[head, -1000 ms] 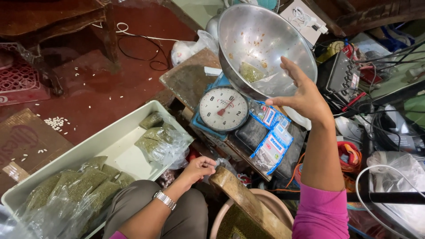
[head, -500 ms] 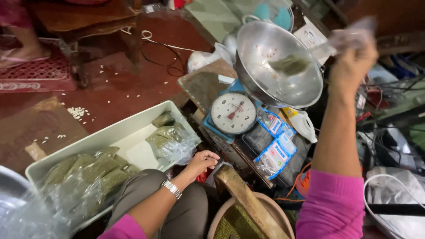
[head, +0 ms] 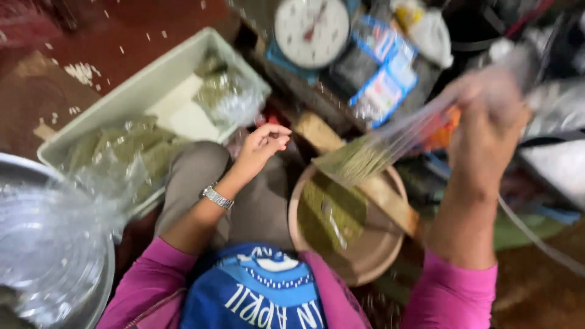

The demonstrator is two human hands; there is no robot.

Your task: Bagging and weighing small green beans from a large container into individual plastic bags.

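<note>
1. The right hand (head: pixel 487 116), blurred at the upper right of the frame, is closed around the top of a clear plastic bag (head: pixel 390 143) and holds it up in the air.
2. The bag slants down and to the left from that grip; its lower end, near the middle of the frame, is filled with greenish dried leaf matter.
3. The filled end hangs just above the upper rim of a round tan basin (head: pixel 372 256), which sits at lower centre and holds more of the same green stuff.
4. A wooden plank (head: pixel 390 198) lies slantwise across the basin, running from the centre toward the right.
5. The left hand (head: pixel 262 146) rests at the centre of the frame, beside the knee, fingers loosely curled and holding nothing that I can make out.
6. A silver wristwatch (head: pixel 217 197) sits on the left wrist.
7. A pale green tray (head: pixel 140 76) fills the upper left; several filled clear bags of the green matter lie in it.
8. A dial weighing scale (head: pixel 312 30) with a white face stands at the top centre.
9. Just right of the scale lie blue and white packets (head: pixel 384 79).
10. At the lower left edge, crumpled clear plastic (head: pixel 55 244) lies in a metal bowl.
</note>
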